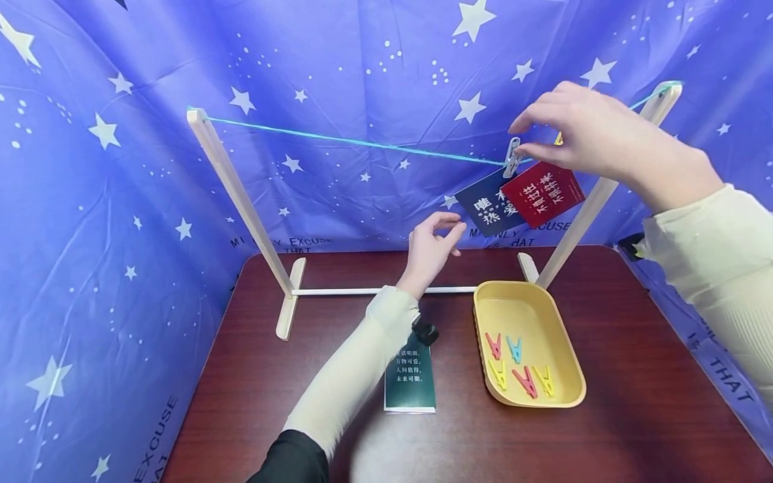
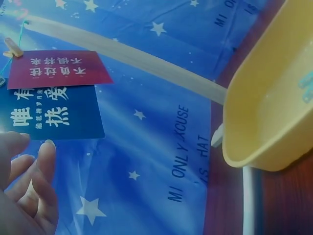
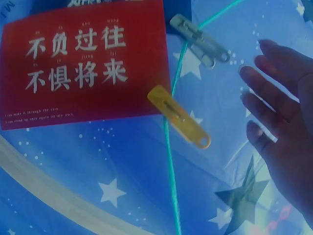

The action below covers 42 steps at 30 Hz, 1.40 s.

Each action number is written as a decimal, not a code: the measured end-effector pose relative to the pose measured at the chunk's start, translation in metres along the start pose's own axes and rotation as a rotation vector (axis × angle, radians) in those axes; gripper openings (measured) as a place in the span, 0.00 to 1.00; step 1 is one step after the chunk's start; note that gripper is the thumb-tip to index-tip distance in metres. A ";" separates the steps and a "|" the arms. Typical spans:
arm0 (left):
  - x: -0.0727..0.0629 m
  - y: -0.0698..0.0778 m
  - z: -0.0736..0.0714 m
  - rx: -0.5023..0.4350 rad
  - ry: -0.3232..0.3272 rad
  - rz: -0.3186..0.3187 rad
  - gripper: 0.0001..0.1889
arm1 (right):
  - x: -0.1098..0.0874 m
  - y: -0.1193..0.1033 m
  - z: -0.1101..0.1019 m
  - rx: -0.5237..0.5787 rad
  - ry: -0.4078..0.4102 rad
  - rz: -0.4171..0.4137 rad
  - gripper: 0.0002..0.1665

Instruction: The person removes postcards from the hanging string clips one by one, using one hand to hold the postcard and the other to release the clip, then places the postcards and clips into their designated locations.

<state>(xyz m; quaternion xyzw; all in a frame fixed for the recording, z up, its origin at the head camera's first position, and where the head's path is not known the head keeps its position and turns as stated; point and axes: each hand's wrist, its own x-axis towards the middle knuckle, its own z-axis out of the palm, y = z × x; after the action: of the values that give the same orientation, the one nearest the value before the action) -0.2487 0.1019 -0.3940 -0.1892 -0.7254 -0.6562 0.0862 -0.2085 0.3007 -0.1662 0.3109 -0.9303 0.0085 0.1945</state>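
Blue card (image 1: 486,202) is hung from the cord (image 1: 362,142) by the grey clip (image 1: 511,161), one side covered by the red card (image 1: 543,194), which is held up by the yellow clip (image 3: 183,120). Grey clip is not gripped: right hand (image 1: 582,127) is held just beside it, fingers parted. Nothing is pinched by the left hand (image 1: 431,245) either, fingers loosely bent near the card's lower edge; whether contact is made cannot be told. Card is judged light, thin, fairly stiff, easily creased; best taken by a lower corner. Clip: probably light, springy, best pinched at its handle ends, above the cord.
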 end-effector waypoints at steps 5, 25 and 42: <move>0.006 0.004 0.006 -0.028 0.004 0.008 0.12 | 0.006 0.018 0.000 0.028 -0.090 0.087 0.24; 0.010 0.013 0.016 -0.073 0.015 0.005 0.13 | 0.011 0.034 0.014 0.190 -0.284 0.227 0.27; 0.010 0.010 0.015 -0.102 0.038 0.081 0.08 | 0.010 0.037 0.018 0.295 -0.244 0.289 0.20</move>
<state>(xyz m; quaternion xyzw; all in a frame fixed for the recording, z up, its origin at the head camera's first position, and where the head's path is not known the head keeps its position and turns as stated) -0.2523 0.1192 -0.3833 -0.2101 -0.6811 -0.6917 0.1165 -0.2437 0.3228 -0.1756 0.1983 -0.9704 0.1343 0.0300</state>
